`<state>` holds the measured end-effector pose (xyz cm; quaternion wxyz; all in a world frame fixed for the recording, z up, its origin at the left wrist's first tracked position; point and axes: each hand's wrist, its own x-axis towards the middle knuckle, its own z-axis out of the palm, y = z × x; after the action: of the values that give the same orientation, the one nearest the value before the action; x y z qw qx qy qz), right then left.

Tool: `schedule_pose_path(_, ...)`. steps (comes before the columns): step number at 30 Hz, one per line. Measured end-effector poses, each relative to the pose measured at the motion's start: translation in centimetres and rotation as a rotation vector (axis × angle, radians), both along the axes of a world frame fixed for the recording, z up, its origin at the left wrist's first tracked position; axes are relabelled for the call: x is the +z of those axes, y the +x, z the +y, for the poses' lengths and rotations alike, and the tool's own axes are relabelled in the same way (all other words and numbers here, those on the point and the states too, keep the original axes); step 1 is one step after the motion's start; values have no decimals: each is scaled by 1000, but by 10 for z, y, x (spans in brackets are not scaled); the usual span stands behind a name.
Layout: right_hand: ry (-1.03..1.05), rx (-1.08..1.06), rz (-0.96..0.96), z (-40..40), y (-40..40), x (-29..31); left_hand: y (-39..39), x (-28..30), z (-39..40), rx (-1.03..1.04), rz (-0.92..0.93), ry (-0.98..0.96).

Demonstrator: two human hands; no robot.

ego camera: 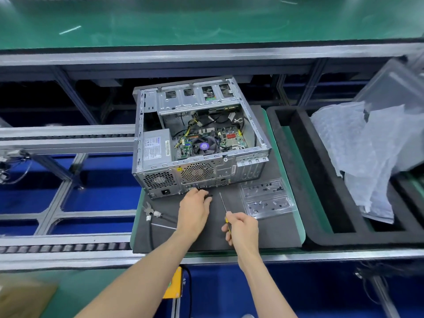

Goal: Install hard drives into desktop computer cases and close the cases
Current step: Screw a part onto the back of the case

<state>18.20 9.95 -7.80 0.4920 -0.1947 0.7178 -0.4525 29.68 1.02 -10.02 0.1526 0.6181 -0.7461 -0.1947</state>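
My right hand (242,228) grips a yellow-handled thin-shaft screwdriver (223,206), my left hand (195,208) pinches a small black part (209,195) beside the open grey metal desktop case (197,136).

Case (197,138) top open — tray (267,198) rightward

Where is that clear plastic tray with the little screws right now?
In the head view the clear plastic tray lies on the dark mat, right of the right hand holding the screwdriver, just before the open computer case.
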Motion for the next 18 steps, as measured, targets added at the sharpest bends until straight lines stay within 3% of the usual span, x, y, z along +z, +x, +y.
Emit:
schedule_pose_path(10,-38,40,29,2,-10,6,-23,-3,4,124,143,-69)
schedule_pose_path(12,-72,57,-24,2,-11,10,-19,5,9,193,352,20)
schedule_pose_path(16,-160,163,-123,4,-3,26,3,29,15,322,954,235)
schedule_pose_path(18,-211,212,-144,4,3,36,18,40,15,305,1111,293)
